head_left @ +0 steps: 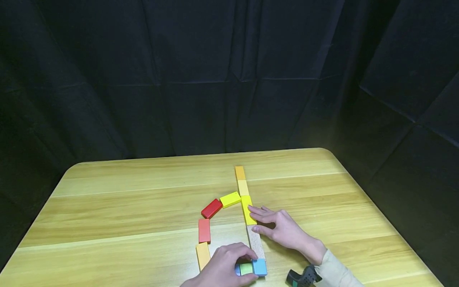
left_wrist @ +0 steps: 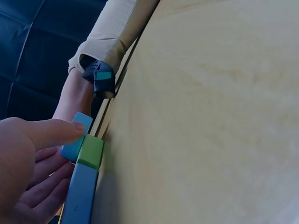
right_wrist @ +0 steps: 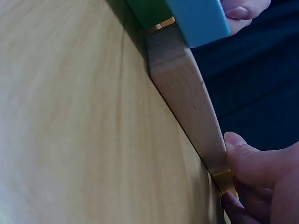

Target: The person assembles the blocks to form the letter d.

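My left hand [head_left: 225,268] pinches a small light blue block [head_left: 259,267] between thumb and fingers. The right wrist view has that block against the upper end of a plain wooden block [right_wrist: 187,98], seemingly raised off the table. Beside it are a green block [left_wrist: 90,151] and a longer blue block [left_wrist: 80,193]. My right hand [head_left: 281,228] lies along the right side of the line, fingertips touching a long yellow block [head_left: 246,205] and the thumb at the plain wooden block. My left palm hides part of the near row.
Beyond the yellow block the line continues with a pale block [head_left: 242,187] and an orange block [head_left: 240,173]. A curve of blocks bends left: yellow [head_left: 230,199], red [head_left: 212,208], coral [head_left: 204,230], light orange [head_left: 203,255]. Dark curtains [head_left: 201,79] hang behind the wooden table [head_left: 107,207].
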{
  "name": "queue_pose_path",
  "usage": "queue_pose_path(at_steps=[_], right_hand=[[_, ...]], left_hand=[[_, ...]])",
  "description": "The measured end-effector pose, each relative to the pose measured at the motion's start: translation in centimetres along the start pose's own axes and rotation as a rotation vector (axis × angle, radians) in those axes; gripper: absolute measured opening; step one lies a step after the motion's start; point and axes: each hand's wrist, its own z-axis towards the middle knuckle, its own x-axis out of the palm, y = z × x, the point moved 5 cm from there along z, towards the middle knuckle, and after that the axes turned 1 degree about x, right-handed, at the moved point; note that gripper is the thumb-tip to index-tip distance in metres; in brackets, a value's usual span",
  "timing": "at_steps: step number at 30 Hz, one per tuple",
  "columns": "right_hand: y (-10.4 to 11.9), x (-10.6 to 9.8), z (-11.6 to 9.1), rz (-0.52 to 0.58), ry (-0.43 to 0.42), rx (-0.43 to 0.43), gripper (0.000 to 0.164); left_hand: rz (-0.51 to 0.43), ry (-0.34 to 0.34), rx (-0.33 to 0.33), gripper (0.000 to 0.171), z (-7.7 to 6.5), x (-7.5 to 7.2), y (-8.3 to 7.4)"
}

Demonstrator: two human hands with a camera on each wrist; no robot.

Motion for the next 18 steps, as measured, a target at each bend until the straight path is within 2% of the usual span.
queue_pose_path(at_steps=[10,18], right_hand=[[0.18,-0.15,-0.1,-0.016,-0.006,-0.001,0.051],[0.11,-0.07,-0.01,-0.015,-0.01,-0.007,0.052]], left_hand=[[0.109,0.011,0.045,0.025,-0.01,0.73,-0.51],[0.153,-0.043,0.097,0.029,-0.3,0.95,-0.56]])
